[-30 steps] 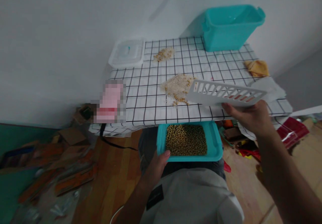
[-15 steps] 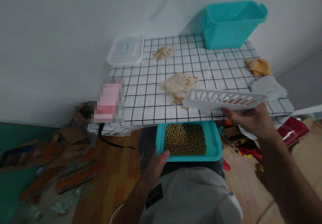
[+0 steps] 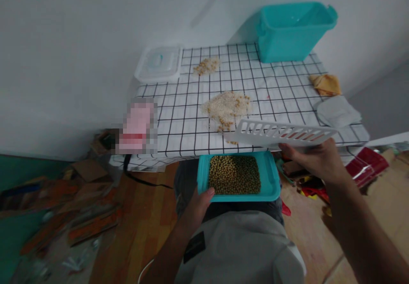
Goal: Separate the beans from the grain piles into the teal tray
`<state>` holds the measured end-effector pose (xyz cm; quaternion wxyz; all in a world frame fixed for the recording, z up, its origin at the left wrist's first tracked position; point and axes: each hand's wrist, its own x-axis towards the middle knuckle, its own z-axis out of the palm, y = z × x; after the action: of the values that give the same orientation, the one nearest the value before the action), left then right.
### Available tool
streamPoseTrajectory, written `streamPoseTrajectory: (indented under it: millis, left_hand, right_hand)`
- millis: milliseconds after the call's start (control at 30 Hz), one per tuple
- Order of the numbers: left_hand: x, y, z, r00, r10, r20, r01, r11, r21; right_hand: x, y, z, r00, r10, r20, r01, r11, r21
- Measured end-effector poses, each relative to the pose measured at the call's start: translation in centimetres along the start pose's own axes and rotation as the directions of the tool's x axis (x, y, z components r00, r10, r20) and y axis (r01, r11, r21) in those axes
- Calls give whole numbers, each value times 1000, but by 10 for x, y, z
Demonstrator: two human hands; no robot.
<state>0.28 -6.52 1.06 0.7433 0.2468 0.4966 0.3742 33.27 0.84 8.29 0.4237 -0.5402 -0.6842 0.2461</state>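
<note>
My left hand (image 3: 203, 201) grips the near left corner of a turquoise tray (image 3: 271, 184), thumb over its rim. The tray is filled with round yellow-green beans (image 3: 234, 175) and sits over my lap, below the table's front edge. In my right hand (image 3: 319, 158) is a white slotted plastic basket (image 3: 262, 137), tipped on its side at the front of the table. Just behind its left end lies a pile of pale grains with some yellow beans (image 3: 226, 107). Most of my right fingers are hidden by the basket.
A smaller heap of grains and beans (image 3: 207, 66) lies farther back on the checked tablecloth (image 3: 185, 126). Around it stand a clear lidded container (image 3: 159, 64), a turquoise bin (image 3: 284, 43), yellow and white cloths (image 3: 327, 84), and a blurred pink item (image 3: 137, 126). Clutter covers the floor.
The slotted basket has come slightly down and toward me in my right hand, away from the grain pile. My left hand keeps its hold on the tray.
</note>
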Motion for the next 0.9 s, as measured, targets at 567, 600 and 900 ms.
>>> streamPoseTrajectory:
  millis: [567,600,900]
  left_hand:
    - [6,0,6,992,91,88,-84,993,-88]
    - [6,0,7,991,95,92,-88,993,-84]
    - [5,4,10,991,118,69,-116,992,-40]
  right_hand:
    - [-1,-15,11,998,-47,-46,47,999,18]
    - [3,-15,11,995,-53,-86,53,999,-3]
    - [49,-9,25,995,-94,-18,93,994,-54]
